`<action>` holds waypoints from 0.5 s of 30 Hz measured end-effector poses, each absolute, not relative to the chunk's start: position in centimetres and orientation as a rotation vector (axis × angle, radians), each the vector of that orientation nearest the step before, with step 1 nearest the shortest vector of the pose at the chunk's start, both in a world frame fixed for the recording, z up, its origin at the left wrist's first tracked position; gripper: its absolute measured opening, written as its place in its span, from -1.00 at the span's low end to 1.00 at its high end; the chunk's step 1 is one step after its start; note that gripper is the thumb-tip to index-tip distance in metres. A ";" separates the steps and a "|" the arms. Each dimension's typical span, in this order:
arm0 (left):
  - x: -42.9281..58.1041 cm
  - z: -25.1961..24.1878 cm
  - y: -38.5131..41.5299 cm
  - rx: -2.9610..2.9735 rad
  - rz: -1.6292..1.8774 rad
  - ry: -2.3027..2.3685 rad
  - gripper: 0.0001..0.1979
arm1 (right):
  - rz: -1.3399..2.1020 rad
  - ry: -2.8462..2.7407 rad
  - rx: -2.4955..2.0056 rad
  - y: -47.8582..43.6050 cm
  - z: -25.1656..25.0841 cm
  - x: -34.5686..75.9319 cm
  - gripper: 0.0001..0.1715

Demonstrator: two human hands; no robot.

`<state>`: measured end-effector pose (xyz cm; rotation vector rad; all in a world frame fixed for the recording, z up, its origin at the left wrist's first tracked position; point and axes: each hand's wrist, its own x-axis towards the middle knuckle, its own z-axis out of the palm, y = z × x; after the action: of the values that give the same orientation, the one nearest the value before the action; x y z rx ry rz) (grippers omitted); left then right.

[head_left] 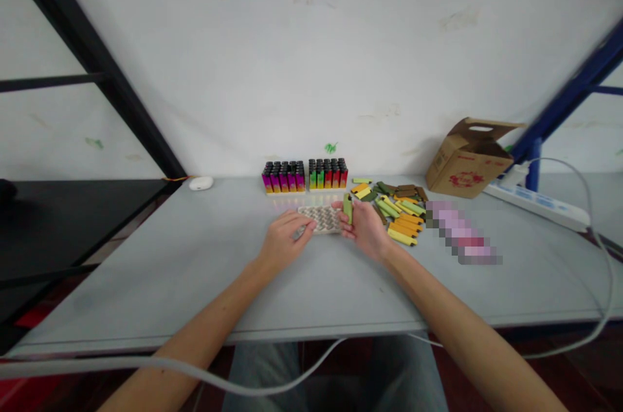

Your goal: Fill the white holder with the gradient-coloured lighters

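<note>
A white slotted tray [327,220] lies on the table in front of me. Its left end is between the thumb and fingers of my left hand [283,235]. Above the tray's right end, my right hand [368,228] grips an olive-green lighter [347,209], held nearly upright. No lighters show in the visible slots; both ends of the tray are partly hidden by my hands. To the right lies a loose pile of lighters [405,225] in yellow, orange, green and brown, close against my right hand.
Behind the tray stand two filled racks, one of purple lighters [285,178] and one of red and green lighters [328,174]. An open cardboard box [467,162], a power strip [540,204] and a blurred pink item [460,233] are at right. A white case [201,183] sits back left.
</note>
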<state>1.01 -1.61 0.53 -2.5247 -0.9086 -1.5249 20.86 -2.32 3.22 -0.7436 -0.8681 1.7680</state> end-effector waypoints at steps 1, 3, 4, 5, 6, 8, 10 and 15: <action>1.0 0.5 -1.6 -2.529 -1.519 -0.904 -0.87 | 1.792 -0.855 -0.762 -2.3 3.3 21.1 -0.63; 0.9 0.5 -1.6 -2.535 -1.513 -0.893 -0.86 | 1.827 -0.848 -0.795 -2.2 3.4 21.4 -0.59; 0.9 0.5 -1.6 -2.540 -1.510 -0.887 -0.86 | 1.841 -0.850 -0.804 -2.2 3.4 21.5 -0.59; 0.9 0.5 -1.6 -2.544 -1.507 -0.882 -0.86 | 1.853 -0.852 -0.808 -2.2 3.4 21.6 -0.59; 0.9 0.5 -1.6 -2.548 -1.506 -0.878 -0.86 | 1.860 -0.852 -0.808 -2.2 3.4 21.6 -0.60; 0.9 0.6 -1.7 -2.551 -1.502 -0.877 -0.86 | 1.864 -0.844 -0.805 -2.3 3.4 21.7 -0.60; 0.9 0.6 -1.7 -2.552 -1.497 -0.882 -0.85 | 1.861 -0.824 -0.806 -2.3 3.4 21.7 -0.60; 0.9 0.6 -1.8 -2.564 -1.473 -0.917 -0.82 | 1.861 -0.772 -0.832 -2.3 3.5 21.6 -0.66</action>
<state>0.87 -1.76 0.65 -2.5636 -0.9165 -1.4732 21.62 -2.28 3.51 -0.8317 -0.7721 1.8605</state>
